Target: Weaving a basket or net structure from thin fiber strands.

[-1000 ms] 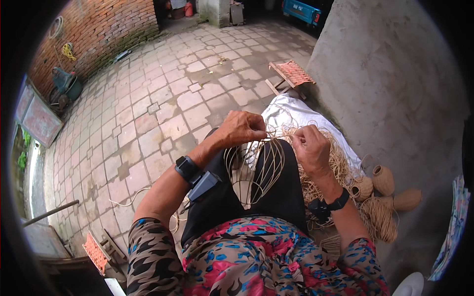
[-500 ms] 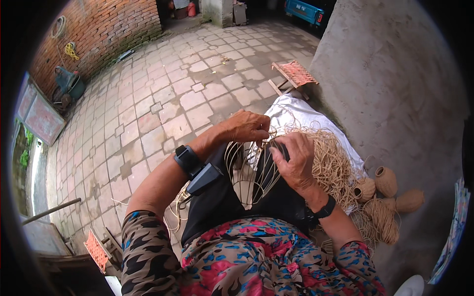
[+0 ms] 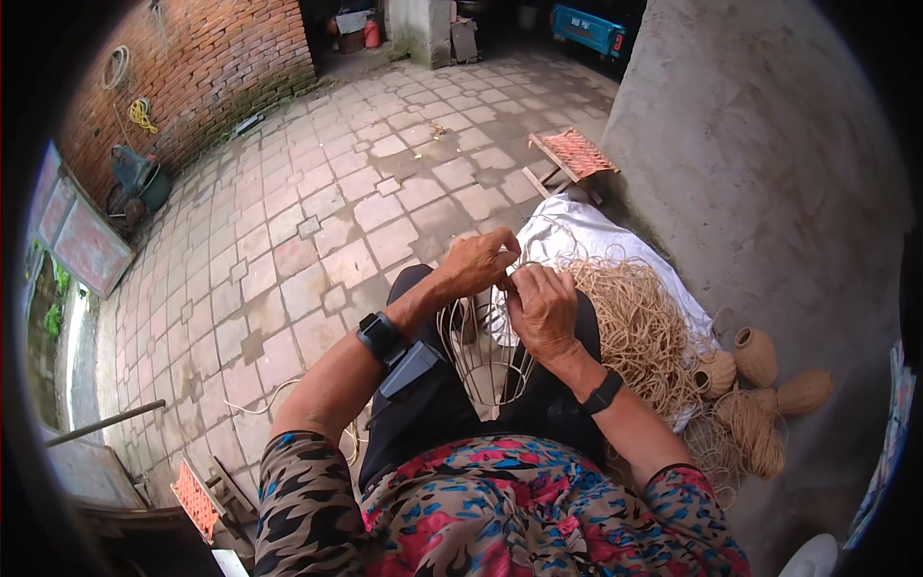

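Note:
A vase-shaped wire frame [image 3: 467, 358] stands between my knees, its narrow ring toward my body and its far end beneath my hands. My left hand [image 3: 481, 262] is closed at that far end, thumb and forefinger pinched on what looks like thin tan cord; the fingertips are partly hidden. Close against it, my right hand [image 3: 544, 310] is closed over the frame's edge, its back covering the right side of the wires. To the right, a tangled heap of tan cord [image 3: 639, 327] lies on a white sheet [image 3: 553, 229].
Several woven cord vases [image 3: 755, 356] and a cord bundle [image 3: 752, 444] lie on the right near a grey wall [image 3: 760, 144]. A low stool with an orange woven seat [image 3: 577, 152] stands ahead, another stool [image 3: 195, 498] at lower left. Paving tiles [image 3: 317, 212] cover the yard.
My right hand has moved left and closed over the frame's edge, beside my left hand. My left hand has shifted slightly, and the view has moved a little.

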Available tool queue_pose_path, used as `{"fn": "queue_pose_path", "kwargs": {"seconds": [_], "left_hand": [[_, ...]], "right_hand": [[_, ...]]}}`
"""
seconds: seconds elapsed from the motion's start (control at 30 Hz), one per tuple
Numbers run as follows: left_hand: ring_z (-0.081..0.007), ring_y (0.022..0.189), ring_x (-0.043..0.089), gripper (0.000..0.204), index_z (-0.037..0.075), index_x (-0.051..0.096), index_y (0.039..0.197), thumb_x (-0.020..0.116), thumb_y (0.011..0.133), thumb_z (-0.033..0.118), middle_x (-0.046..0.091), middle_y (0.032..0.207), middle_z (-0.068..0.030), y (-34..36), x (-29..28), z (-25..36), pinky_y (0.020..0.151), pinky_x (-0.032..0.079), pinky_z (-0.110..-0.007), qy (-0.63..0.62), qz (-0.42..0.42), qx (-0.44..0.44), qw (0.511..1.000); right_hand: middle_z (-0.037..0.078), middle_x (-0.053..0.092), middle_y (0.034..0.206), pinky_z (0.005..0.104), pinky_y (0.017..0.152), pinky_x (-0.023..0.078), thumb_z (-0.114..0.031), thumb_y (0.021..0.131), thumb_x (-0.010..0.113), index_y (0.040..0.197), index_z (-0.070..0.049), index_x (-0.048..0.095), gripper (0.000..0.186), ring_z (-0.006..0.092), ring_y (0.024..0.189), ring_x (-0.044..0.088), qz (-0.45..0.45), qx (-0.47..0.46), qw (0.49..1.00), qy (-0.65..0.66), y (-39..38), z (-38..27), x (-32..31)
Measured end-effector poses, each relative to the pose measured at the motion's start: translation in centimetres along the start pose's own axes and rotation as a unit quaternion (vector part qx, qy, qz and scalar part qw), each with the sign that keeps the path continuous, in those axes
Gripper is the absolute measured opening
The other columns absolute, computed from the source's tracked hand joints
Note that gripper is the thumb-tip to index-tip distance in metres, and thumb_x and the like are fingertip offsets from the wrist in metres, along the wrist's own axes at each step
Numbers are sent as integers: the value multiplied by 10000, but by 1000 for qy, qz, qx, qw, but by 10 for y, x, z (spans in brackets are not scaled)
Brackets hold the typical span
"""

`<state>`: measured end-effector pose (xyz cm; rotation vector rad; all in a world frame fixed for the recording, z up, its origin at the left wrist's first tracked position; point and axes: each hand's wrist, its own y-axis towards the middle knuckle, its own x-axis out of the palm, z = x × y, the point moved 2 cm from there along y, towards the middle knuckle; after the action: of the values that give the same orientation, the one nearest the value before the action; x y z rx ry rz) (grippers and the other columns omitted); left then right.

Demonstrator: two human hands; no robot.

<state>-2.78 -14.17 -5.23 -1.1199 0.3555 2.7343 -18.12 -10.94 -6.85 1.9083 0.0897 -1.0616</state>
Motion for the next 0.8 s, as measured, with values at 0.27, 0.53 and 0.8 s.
{"fn": "queue_pose_path", "kwargs": {"seconds": [0.27, 0.53, 0.8], "left_hand": [[-264, 796, 684, 229, 53, 596, 1041, 550, 911, 236, 688, 810, -151, 3, 12, -9, 714, 516, -372, -22, -11, -70, 997], [-355, 743, 647, 326, -4, 611, 942, 507, 890, 301, 657, 783, -202, 5, 14, -1, 680, 485, -433, 70, 21, -2, 997], [-417, 745, 616, 325, -7, 597, 799, 507, 883, 293, 627, 753, -242, 8, 15, -1, 665, 465, -484, 111, 7, 16, 994]], "right_hand": [[86, 615, 844, 428, 713, 466, -100, 734, 650, 846, -80, 607, 122, 302, 816, 621, -155, 197, 954, 163, 6, 19, 6], [148, 609, 797, 425, 667, 483, -15, 717, 601, 840, -32, 529, 143, 348, 744, 613, -62, 115, 983, 131, 13, 15, 0], [104, 550, 714, 361, 618, 467, 25, 769, 538, 876, -11, 480, 126, 223, 636, 587, -110, 255, 913, 299, 7, 21, 14]]}}
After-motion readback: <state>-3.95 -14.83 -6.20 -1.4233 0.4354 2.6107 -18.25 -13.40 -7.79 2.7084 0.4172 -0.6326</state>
